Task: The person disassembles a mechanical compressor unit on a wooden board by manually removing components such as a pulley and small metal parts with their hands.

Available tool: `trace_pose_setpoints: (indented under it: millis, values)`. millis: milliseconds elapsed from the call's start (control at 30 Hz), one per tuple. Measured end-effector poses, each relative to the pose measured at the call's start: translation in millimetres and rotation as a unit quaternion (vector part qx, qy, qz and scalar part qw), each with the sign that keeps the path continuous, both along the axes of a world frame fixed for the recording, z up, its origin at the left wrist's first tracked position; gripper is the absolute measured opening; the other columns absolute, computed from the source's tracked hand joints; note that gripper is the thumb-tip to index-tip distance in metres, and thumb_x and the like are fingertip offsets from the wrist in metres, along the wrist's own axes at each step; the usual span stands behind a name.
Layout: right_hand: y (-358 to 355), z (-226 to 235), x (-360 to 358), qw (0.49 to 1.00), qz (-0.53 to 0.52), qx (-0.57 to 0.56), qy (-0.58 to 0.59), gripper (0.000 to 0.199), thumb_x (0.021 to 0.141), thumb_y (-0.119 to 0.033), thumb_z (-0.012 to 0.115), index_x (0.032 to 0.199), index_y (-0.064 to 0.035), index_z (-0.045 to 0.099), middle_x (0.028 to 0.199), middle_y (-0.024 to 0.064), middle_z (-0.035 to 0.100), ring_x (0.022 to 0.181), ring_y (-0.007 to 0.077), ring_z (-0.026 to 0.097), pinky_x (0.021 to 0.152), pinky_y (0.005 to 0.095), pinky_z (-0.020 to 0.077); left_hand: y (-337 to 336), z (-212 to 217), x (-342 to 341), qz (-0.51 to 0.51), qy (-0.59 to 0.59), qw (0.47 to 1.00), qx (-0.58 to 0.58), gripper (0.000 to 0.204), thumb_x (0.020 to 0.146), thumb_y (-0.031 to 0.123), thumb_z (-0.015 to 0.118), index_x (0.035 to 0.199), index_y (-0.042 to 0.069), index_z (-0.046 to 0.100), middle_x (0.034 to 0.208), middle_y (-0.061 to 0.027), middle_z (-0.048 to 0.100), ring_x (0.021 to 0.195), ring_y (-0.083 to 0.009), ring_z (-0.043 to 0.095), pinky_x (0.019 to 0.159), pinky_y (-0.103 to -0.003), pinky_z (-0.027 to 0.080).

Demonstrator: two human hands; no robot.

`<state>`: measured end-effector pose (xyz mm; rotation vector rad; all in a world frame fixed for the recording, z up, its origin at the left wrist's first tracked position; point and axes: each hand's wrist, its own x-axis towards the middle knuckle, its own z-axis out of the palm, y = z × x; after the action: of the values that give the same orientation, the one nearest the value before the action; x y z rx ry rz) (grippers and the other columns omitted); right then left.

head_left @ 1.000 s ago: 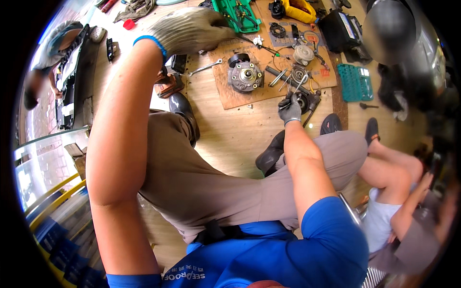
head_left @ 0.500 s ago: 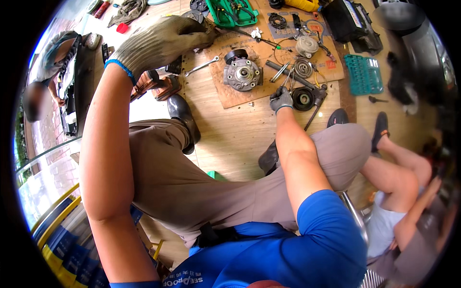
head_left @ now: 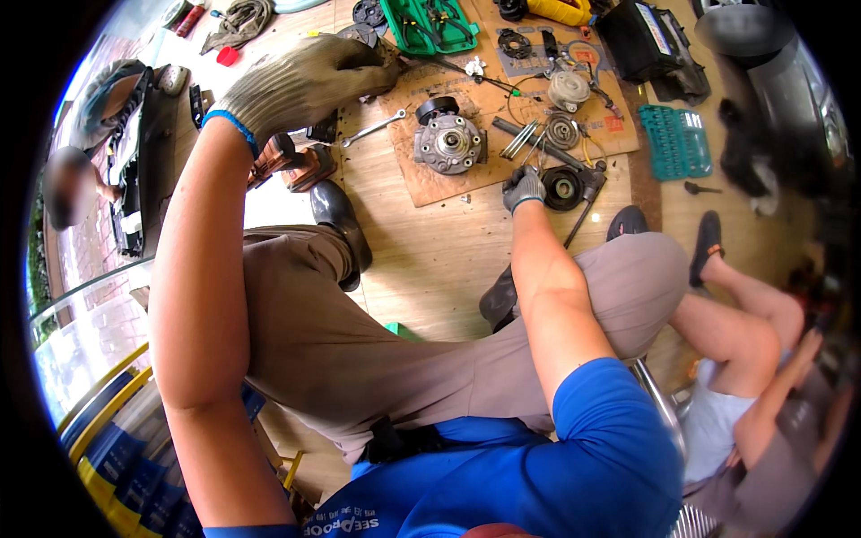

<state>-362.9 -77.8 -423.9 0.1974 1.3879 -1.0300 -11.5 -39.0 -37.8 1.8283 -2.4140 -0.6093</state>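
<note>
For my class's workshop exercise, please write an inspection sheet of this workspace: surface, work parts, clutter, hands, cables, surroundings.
Surface: cardboard on a wood-look floor, dark stains on the cardboard.
Work parts: compressor-like metal unit on the cardboard; black pulley to its right.
Clutter: combination wrench left of the unit; open green tool case; teal socket case; red cap.
Hands: left hand gloved, fingers curled, contents hidden; right hand gloved, beside the pulley, grip unclear.
Cables: thin black cable with a green piece, across the cardboard.
Surroundings: one person seated at right, another at left.
</note>
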Motion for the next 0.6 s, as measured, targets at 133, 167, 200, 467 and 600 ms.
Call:
trace_pose_setpoints:
  millis: [133, 167, 200, 467, 600]
  values:
    - [14.2, 11.5, 7.7, 0.996, -0.016, 0.051, 0.065, 0.024, 0.102, -0.027, 0.058, 0.081, -0.016, 0.052, 0.059, -0.0022, 0.047, 0.051, 0.0153, 0.041, 0.05, 0.0321, 0.0324, 8.9, -3.0, 10.1, -0.05, -0.027, 0.997, -0.053, 0.031, 0.098, 0.018, 0.053, 0.126, 0.02, 0.066, 0.118, -0.0133, 0.066, 0.103, -0.0343, 0.064, 0.087, -0.041, 0.055]
    - [18.4, 13.0, 9.8, 0.993, 0.026, 0.049, 0.104, 0.02, 0.1, -0.026, 0.061, 0.085, -0.0144, 0.055, 0.062, -0.0006, 0.052, 0.053, 0.0164, 0.045, 0.051, 0.0343, 0.0348, 10.4, -2.9, 14.6, -0.063, -0.034, 0.996, -0.058, 0.032, 0.098, 0.016, 0.053, 0.127, 0.02, 0.065, 0.118, -0.0128, 0.065, 0.103, -0.0344, 0.064, 0.088, -0.041, 0.055]
    - [23.3, 14.5, 12.8, 0.986, 0.069, 0.047, 0.143, 0.017, 0.098, -0.025, 0.064, 0.088, -0.0128, 0.058, 0.066, 0.001, 0.056, 0.055, 0.0175, 0.05, 0.052, 0.0364, 0.0372, 12.5, -2.3, 20.2, -0.074, -0.043, 0.994, -0.062, 0.033, 0.098, 0.015, 0.053, 0.128, 0.021, 0.064, 0.118, -0.0124, 0.065, 0.104, -0.0344, 0.064, 0.088, -0.041, 0.055]
    - [-17.8, 53.8, -8.2, 0.788, 0.313, -0.191, 0.494, 0.041, 0.094, -0.038, 0.065, 0.103, 0.0014, 0.071, 0.076, 0.0155, 0.068, 0.062, 0.0263, 0.062, 0.064, 0.0408, 0.0495, 14.3, 22.1, -0.1, 0.117, 0.056, 0.99, 0.062, 0.052, 0.1, 0.044, 0.054, 0.123, -0.001, 0.066, 0.113, -0.0208, 0.071, 0.1, -0.0309, 0.067, 0.093, -0.038, 0.051]
    - [-18.2, 170.6, 38.7, 0.664, 0.404, -0.268, 0.569, 0.039, 0.093, -0.033, 0.065, 0.109, 0.0019, 0.07, 0.092, 0.0232, 0.072, 0.08, 0.0349, 0.068, 0.076, 0.0425, 0.0507, 30.4, 46.5, 14.3, 0.125, 0.086, 0.984, 0.092, 0.042, 0.094, 0.045, 0.053, 0.098, 0.007, 0.072, 0.085, -0.0093, 0.07, 0.076, -0.0205, 0.063, 0.074, -0.037, 0.049]
